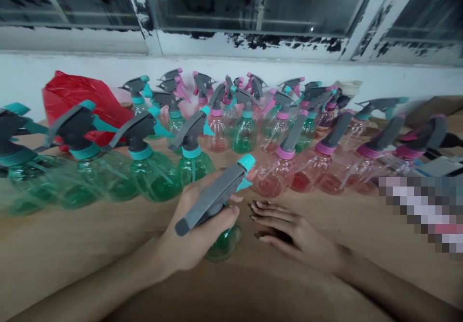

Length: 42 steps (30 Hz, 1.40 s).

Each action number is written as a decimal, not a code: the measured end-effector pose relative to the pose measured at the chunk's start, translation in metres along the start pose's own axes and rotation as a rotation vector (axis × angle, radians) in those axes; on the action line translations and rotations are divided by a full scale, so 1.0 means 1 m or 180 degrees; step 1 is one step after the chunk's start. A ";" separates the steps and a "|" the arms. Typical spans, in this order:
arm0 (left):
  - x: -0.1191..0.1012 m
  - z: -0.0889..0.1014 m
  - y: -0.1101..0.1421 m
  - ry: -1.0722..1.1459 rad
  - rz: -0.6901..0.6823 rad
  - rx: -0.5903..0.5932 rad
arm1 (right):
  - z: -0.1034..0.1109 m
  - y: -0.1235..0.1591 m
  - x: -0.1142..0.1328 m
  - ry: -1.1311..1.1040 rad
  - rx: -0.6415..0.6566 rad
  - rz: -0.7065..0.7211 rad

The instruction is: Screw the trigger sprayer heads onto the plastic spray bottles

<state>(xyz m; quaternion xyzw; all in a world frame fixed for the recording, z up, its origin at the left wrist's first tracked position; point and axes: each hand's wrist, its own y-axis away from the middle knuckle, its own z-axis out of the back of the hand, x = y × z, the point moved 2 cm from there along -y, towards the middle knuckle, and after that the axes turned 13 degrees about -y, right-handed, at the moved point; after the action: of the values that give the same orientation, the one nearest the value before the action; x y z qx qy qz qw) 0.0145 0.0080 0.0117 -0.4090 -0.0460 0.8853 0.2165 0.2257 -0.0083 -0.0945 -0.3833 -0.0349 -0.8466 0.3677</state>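
Note:
My left hand (197, 228) grips a green spray bottle (224, 242) around its neck, just below the grey trigger head with a teal nozzle (217, 192). The bottle stands on the wooden table (72, 245) right in front of me. My right hand (292, 230) lies beside it to the right, fingers apart and curled down on the tabletop, holding nothing. Behind both hands runs a row of green bottles (152, 177) on the left and pink bottles (278, 172) on the right.
Several more green and pink spray bottles (246, 129) crowd the back of the table up to the white wall. A red plastic bag (79, 100) sits at the back left. A blurred patch (423, 206) covers things at the right edge. Windows run above.

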 end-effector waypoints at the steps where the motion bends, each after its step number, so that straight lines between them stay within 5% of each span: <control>1: 0.000 0.000 0.000 0.0018 0.0000 0.0008 | 0.000 0.000 0.000 0.0003 -0.0004 0.0011; 10: 0.004 -0.003 0.002 0.0338 0.0281 0.0027 | -0.001 0.001 -0.002 0.0045 -0.0020 0.0142; 22: -0.001 0.003 -0.004 0.0000 -0.0173 0.0144 | -0.001 0.002 -0.001 0.0071 -0.0056 0.0099; 42: 0.001 0.000 -0.002 0.0003 -0.0061 -0.0052 | -0.001 0.002 -0.002 0.0141 0.0076 0.0021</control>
<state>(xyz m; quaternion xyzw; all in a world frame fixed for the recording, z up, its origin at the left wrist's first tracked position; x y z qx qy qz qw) 0.0145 0.0098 0.0118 -0.4108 -0.0570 0.8825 0.2216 0.2266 -0.0089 -0.0969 -0.3600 -0.0357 -0.8532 0.3757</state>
